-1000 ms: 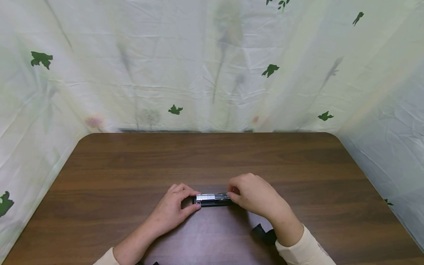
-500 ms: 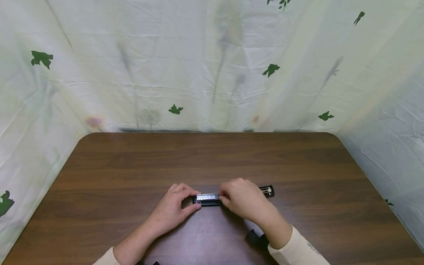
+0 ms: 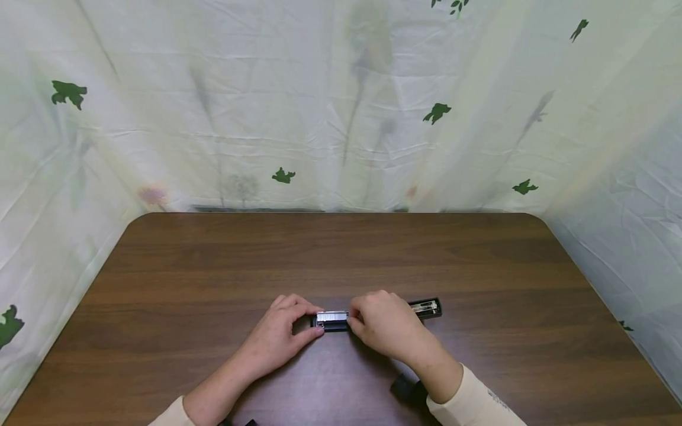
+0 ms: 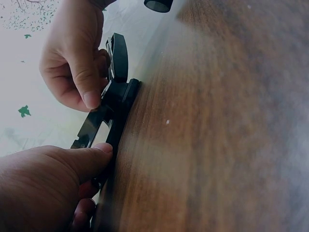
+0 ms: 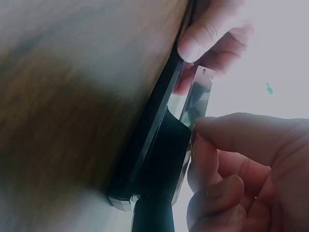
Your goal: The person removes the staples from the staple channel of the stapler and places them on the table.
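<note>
A black stapler [image 3: 334, 326] lies on the table with its top cover [image 3: 428, 308] swung back to the right, baring the silver magazine [image 3: 331, 317]. My left hand [image 3: 277, 334] grips the stapler's left end between thumb and fingers. Over the middle of the magazine, my right hand [image 3: 386, 322] pinches with thumb and forefinger, hiding the hinge part. In the right wrist view the thumb and forefinger of the right hand [image 5: 260, 154] meet at the edge of the metal magazine [image 5: 198, 99]. Whatever small part they pinch inside, I cannot tell.
The brown wooden table [image 3: 341, 254] has rounded far corners. A pale curtain [image 3: 319, 106] with green leaf shapes hangs behind it and along both sides. A black wrist fitting [image 3: 406, 389] shows beneath the right forearm.
My right hand has slid left along the magazine, bringing the folded-back cover into sight at its right. The left hand keeps its grip at the same spot.
</note>
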Demonstrator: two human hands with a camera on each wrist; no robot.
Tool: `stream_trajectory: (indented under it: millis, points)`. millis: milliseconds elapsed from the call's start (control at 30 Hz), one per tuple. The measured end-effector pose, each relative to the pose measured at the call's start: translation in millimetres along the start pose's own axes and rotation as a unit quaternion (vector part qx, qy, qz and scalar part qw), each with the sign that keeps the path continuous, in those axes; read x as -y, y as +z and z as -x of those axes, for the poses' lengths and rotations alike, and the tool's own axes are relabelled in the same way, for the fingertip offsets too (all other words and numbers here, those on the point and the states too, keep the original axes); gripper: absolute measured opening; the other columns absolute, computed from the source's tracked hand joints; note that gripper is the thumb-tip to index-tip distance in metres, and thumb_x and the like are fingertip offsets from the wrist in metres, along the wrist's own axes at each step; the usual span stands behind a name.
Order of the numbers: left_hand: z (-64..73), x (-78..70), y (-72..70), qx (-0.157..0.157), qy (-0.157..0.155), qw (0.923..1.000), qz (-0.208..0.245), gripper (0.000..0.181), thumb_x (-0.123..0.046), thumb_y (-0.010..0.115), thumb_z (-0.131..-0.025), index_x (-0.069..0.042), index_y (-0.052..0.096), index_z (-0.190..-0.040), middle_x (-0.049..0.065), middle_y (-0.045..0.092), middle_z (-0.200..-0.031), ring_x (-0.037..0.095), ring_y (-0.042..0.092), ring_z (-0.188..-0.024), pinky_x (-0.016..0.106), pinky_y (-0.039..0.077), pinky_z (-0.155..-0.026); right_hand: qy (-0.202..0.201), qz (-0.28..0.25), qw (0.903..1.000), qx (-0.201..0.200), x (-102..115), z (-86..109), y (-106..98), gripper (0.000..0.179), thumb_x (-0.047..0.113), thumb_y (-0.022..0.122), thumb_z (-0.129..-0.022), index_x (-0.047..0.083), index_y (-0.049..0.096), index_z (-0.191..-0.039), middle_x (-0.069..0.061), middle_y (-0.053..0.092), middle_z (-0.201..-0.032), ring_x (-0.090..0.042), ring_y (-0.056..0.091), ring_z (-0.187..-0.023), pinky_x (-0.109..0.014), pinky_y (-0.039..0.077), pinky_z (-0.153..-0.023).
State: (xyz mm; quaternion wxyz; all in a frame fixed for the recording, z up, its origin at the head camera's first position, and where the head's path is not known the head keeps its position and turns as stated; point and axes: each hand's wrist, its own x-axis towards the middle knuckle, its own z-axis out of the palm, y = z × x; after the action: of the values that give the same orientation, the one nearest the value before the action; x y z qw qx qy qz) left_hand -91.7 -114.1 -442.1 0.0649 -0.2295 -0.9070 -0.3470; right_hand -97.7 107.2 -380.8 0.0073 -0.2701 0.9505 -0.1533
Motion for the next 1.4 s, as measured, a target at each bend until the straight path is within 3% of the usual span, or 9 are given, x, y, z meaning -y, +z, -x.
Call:
stream_trajectory:
  millis: [567, 1400]
  points:
    - [-0.6, -0.5, -0.6, 0.000, 0.006, 1.0000, 0.003, 0.029, -0.032, 0.078, -0.074, -0.028, 0.068, -0.100, -0.022, 0.054, -0.095, 0.000, 0.043, -0.089, 0.025, 0.040, -0.074, 0.024, -0.043, 0.9984, 0.030, 2.6, -1.4, 2.2, 0.016, 0.024, 0.065, -0.083, 0.024, 0.060, -0.068, 0.016, 0.047, -0.054, -0.003, 0.044, -0.047, -0.023, 0.036, -0.045]
    - [0.6, -1.1, -0.6, 0.009, -0.009, 0.9999, 0.008, 0.029, -0.032, 0.078, -0.075, -0.031, 0.066, -0.101, -0.022, 0.053, -0.096, 0.001, 0.043, -0.089, 0.026, 0.041, -0.073, 0.024, -0.077, 0.9961, 0.035, 0.5, -1.5, 2.3, 0.012, 0.023, 0.065, -0.084, 0.022, 0.062, -0.073, 0.018, 0.049, -0.055, -0.001, 0.046, -0.047, -0.021, 0.038, -0.046]
